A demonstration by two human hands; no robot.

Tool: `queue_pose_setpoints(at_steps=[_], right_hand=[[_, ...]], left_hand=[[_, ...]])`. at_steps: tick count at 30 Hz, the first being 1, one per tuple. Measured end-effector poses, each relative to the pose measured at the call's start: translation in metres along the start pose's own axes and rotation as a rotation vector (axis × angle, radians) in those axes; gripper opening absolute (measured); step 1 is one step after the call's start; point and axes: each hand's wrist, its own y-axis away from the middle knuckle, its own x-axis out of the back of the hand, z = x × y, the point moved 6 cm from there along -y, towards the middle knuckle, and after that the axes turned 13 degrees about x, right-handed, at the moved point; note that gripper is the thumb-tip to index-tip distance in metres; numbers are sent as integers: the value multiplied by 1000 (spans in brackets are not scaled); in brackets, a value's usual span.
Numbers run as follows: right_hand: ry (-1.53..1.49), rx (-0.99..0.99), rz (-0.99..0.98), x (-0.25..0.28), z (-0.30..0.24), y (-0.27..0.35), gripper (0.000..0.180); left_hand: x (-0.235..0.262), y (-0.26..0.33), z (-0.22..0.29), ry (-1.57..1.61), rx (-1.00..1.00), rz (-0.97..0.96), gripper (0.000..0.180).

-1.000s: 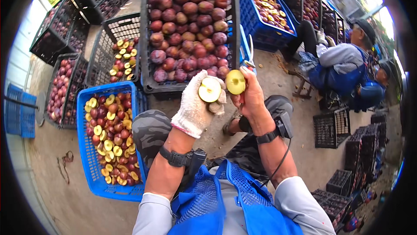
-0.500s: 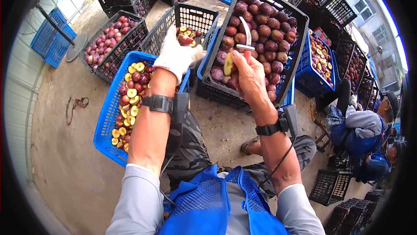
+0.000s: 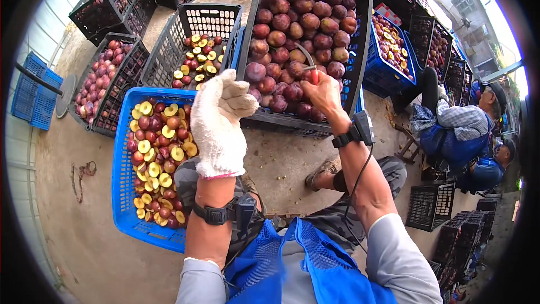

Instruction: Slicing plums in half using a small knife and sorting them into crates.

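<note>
My left hand (image 3: 219,127), in a white knitted glove, is raised over the right edge of a blue crate (image 3: 119,183) of cut plums (image 3: 152,169). Its palm faces right, its fingers are loosely bent and apart, and it holds nothing. My bare right hand (image 3: 325,95) grips a knife (image 3: 315,73) with a red handle and a curved metal blade. That hand is low over whole dark plums (image 3: 312,20) in a large black crate (image 3: 365,28). Whether its fingertips also touch a plum is hidden.
Behind my left hand stands a black crate (image 3: 163,51) with some plum halves. Another black crate (image 3: 136,65) of plums is farther left. At the right are a blue crate (image 3: 368,65) of cut plums, stacked dark crates and people (image 3: 458,121) sitting low.
My left hand has drawn back from the black crate and let go of a plum piece. My right hand has lowered onto the whole plums; the yellow plum piece in it no longer shows.
</note>
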Motion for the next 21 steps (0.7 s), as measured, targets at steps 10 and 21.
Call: queue_pose_setpoints(at_steps=[10, 21], right_hand=[[-150, -29, -208, -20, -1, 4, 35], [-401, 136, 91, 95, -93, 88, 24]], left_hand=[[6, -32, -81, -110, 354, 76, 32], [-32, -8, -104, 63, 599, -240, 39]])
